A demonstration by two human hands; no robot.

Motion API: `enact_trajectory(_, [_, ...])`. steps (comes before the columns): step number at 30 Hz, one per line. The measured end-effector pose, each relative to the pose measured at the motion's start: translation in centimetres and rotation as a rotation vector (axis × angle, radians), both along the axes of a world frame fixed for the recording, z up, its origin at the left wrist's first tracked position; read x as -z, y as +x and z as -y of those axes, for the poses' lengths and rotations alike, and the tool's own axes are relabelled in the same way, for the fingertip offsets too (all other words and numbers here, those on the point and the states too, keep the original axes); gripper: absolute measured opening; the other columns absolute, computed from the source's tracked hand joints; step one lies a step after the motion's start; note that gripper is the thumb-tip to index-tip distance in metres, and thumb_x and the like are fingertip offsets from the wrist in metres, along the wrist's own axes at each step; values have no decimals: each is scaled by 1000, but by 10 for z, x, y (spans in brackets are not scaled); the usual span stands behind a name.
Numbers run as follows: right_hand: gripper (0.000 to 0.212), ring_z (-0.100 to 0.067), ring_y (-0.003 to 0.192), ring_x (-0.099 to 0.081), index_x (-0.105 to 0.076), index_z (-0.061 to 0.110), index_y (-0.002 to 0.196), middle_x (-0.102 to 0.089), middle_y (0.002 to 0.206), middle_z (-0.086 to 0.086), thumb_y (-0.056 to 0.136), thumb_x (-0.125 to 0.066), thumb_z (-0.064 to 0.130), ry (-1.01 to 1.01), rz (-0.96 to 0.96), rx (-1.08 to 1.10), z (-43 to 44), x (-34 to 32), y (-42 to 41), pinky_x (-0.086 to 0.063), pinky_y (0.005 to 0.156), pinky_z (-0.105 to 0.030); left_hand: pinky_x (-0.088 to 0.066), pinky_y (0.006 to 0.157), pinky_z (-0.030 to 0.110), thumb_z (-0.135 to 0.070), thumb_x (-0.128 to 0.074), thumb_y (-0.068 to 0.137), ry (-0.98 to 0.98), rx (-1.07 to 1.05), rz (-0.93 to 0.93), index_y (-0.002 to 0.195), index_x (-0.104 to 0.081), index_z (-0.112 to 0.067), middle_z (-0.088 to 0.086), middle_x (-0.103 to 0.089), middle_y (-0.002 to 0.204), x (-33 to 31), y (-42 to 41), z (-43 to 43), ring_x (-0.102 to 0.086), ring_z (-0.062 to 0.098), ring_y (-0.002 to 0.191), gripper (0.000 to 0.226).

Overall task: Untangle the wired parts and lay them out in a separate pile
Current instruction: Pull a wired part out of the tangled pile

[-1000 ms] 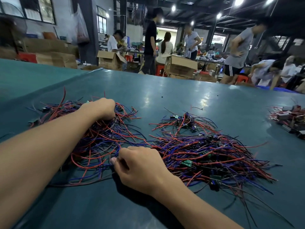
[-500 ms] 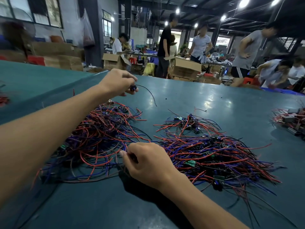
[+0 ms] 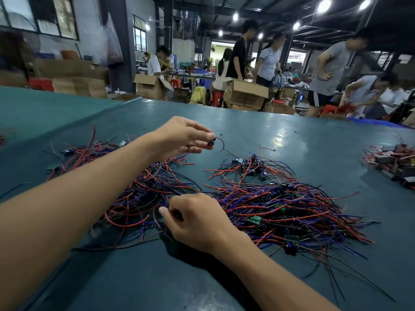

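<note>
The left hand (image 3: 182, 136) pinches a wired part (image 3: 211, 143) above the tangle (image 3: 139, 198) that the right hand (image 3: 197, 218) grips, a bigger pile (image 3: 280, 205) just right of it.

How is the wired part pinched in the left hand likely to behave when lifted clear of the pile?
Probably floppy: its thin black wire curves and droops from the wired part in the left hand. Likely light, since a mere pinch carries it. It may snag, as the tangled pile lies just below.

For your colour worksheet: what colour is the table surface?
Teal green table, clearest in head view.
</note>
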State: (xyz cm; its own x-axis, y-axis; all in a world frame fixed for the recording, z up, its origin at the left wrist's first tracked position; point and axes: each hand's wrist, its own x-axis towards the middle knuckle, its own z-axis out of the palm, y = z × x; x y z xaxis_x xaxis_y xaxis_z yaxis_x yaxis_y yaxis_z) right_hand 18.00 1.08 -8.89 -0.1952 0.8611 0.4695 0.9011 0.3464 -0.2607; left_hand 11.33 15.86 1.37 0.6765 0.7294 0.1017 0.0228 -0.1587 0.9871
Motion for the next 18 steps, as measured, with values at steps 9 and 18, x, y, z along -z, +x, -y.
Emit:
enact_trajectory(9, [37, -39, 68, -54, -40, 20, 70, -62, 69, -9, 99, -56, 37, 6, -25, -7, 1, 1, 5, -31, 56, -34, -57, 80, 27, -38, -72, 93, 176, -167, -34, 105, -72, -10, 7, -75, 101, -8, 85, 16, -71, 17, 97, 30])
enact_trajectory(18, [37, -36, 61, -47, -52, 11, 68, -50, 63, -6, 99, -60, 29, 83, -98, -77, 2, -1, -3, -41, 57, -42, -52, 91, 29, -9, -63, 86, 800, -426, -727, 104, -80, -11, 8, -77, 107, 17, -37, -44, -70, 24, 102, 25])
